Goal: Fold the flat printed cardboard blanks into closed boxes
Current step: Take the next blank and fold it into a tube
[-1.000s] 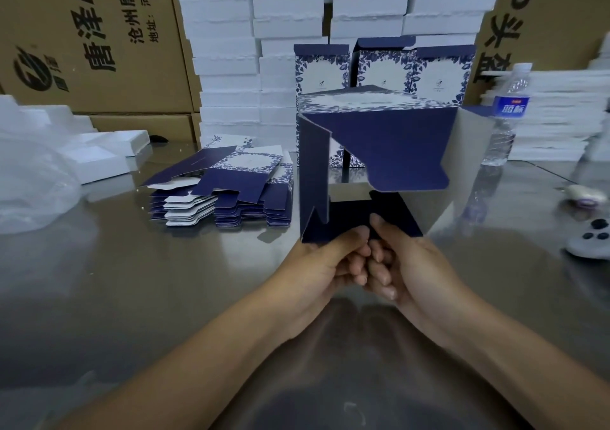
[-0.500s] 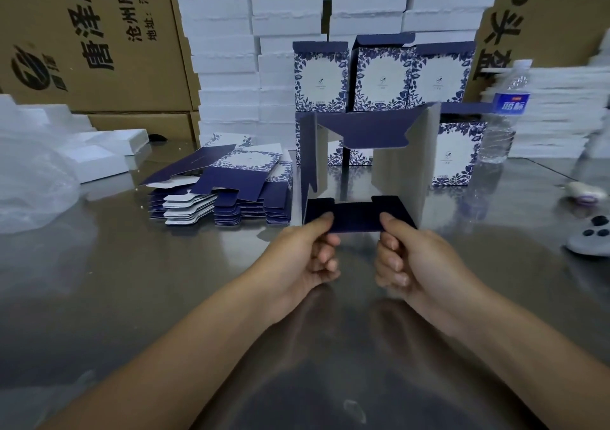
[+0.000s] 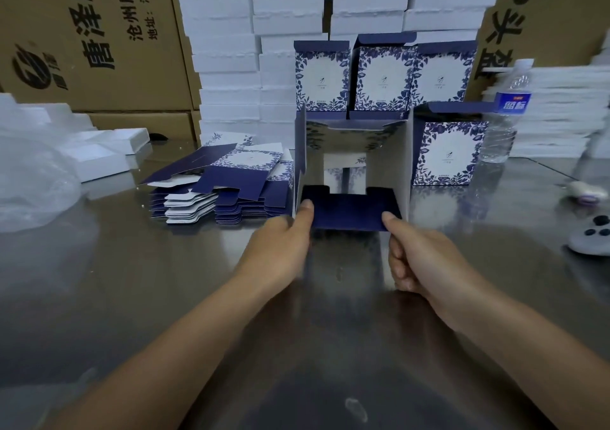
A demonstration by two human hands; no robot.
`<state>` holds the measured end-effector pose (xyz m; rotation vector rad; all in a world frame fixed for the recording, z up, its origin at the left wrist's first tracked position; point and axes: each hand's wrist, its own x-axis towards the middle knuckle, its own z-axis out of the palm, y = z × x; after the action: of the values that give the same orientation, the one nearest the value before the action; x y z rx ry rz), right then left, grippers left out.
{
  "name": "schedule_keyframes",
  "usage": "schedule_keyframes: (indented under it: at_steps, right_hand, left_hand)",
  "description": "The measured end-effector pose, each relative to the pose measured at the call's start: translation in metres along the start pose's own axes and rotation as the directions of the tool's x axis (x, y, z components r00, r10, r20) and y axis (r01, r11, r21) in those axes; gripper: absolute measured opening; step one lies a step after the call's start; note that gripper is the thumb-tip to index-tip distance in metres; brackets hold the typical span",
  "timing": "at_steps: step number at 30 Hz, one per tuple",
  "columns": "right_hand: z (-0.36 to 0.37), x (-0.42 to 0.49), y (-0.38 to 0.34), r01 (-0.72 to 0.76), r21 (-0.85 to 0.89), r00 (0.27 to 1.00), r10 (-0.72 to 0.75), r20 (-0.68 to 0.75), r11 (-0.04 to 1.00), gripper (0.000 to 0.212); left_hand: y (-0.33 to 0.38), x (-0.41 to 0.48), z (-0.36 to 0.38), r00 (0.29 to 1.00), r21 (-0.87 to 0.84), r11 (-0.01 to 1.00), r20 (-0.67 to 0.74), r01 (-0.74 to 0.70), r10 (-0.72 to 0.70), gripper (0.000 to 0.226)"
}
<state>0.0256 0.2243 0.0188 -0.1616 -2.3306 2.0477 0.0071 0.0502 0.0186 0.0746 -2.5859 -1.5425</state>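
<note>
A half-formed navy and white printed box (image 3: 350, 212) stands open toward me on the steel table, its white inner walls upright at both sides. My left hand (image 3: 284, 248) pinches the near dark flap at its left corner. My right hand (image 3: 416, 258) pinches the same flap at its right corner. To the left, a pile of flat printed blanks (image 3: 227, 182) lies on the table. Several finished boxes (image 3: 383, 73) stand behind, with one more (image 3: 445, 152) at the right.
White foam trays (image 3: 227, 66) are stacked against brown cartons (image 3: 85, 33) at the back. A water bottle (image 3: 505, 112) stands at the right, a white controller (image 3: 591, 235) and a small device (image 3: 587, 193) near the right edge, clear plastic bags (image 3: 29, 179) at the left.
The box has opened into a square tube and come down lower toward the table. My hands have spread apart from the flap's middle to its two corners.
</note>
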Motion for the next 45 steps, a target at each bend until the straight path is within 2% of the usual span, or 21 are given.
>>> schedule_keyframes:
  at_steps: [2,4,6,7,9,12,15,19,22,26,28,31,35,37,40,45]
  right_hand:
    - [-0.003,-0.001,0.003,0.175,-0.31,0.974,-0.21,-0.084,0.935,0.055]
    - [-0.006,-0.003,0.008,0.263,-0.594,0.898,-0.417,-0.137,0.761,0.055]
    - [-0.009,-0.002,0.011,0.253,-0.731,0.83,-0.53,-0.172,0.634,0.047]
    - [-0.011,0.0,0.012,0.276,-0.748,0.797,-0.579,-0.173,0.603,0.038]
    - [-0.012,0.004,0.012,0.409,-0.685,0.737,-0.661,-0.142,0.603,0.024]
    - [-0.01,0.004,0.009,0.606,-0.509,0.666,-0.74,-0.097,0.612,0.049]
    - [-0.008,0.005,0.012,0.681,-0.429,0.656,-0.754,-0.001,0.593,0.07]
    - [-0.009,0.007,0.012,0.704,-0.32,0.688,-0.721,0.083,0.634,0.087]
    - [-0.008,0.007,0.011,0.735,-0.26,0.664,-0.742,0.091,0.626,0.075]
    - [-0.006,0.008,0.011,0.747,-0.204,0.644,-0.765,-0.01,0.632,0.047]
    - [-0.007,0.01,0.009,0.737,-0.191,0.643,-0.76,-0.1,0.649,0.034]
    - [-0.01,0.013,0.008,0.706,-0.179,0.658,-0.728,-0.191,0.685,0.026]
    - [-0.013,0.015,0.008,0.645,-0.273,0.675,-0.7,-0.234,0.713,0.024]
    - [-0.016,0.016,0.009,0.586,-0.393,0.671,-0.696,-0.255,0.709,0.034]
    - [-0.02,0.014,0.008,0.499,-0.592,0.659,-0.721,-0.214,0.633,0.037]
    - [-0.022,0.005,0.002,0.505,-0.738,0.635,-0.772,-0.034,0.448,0.049]
  left_hand:
    - [-0.006,-0.003,-0.002,0.986,0.192,0.972,-0.075,-0.135,0.152,0.053]
    - [-0.008,-0.004,-0.002,0.956,0.192,0.95,-0.116,-0.245,0.269,0.04]
    - [-0.005,-0.004,-0.001,0.925,0.119,0.936,-0.158,-0.33,0.346,0.025]
    - [-0.005,-0.004,-0.001,0.911,0.084,0.927,-0.172,-0.365,0.374,0.021]
    - [-0.004,-0.005,-0.001,0.877,0.014,0.895,-0.191,-0.447,0.441,0.03]
    - [0.001,-0.011,-0.003,0.813,-0.082,0.817,-0.193,-0.571,0.549,0.045]
    - [0.004,-0.013,-0.003,0.778,-0.077,0.778,-0.169,-0.623,0.605,0.065]
    - [0.004,-0.013,-0.003,0.795,-0.105,0.79,-0.158,-0.604,0.586,0.067]
    - [0.006,-0.012,-0.004,0.838,-0.174,0.825,-0.216,-0.538,0.501,0.059]
    - [0.011,-0.013,-0.003,0.893,-0.325,0.836,-0.254,-0.442,0.373,0.028]
    - [0.013,-0.016,-0.001,0.897,-0.332,0.839,-0.255,-0.432,0.361,0.019]
    - [0.014,-0.02,0.0,0.892,-0.311,0.84,-0.243,-0.445,0.383,0.013]
    - [0.013,-0.026,0.005,0.88,-0.304,0.826,-0.208,-0.474,0.428,0.017]
    - [0.013,-0.029,0.008,0.87,-0.281,0.824,-0.197,-0.493,0.453,0.018]
    - [0.013,-0.031,0.012,0.862,-0.24,0.83,-0.201,-0.504,0.466,0.019]
    - [0.013,-0.028,0.01,0.861,-0.253,0.826,-0.231,-0.503,0.454,0.017]
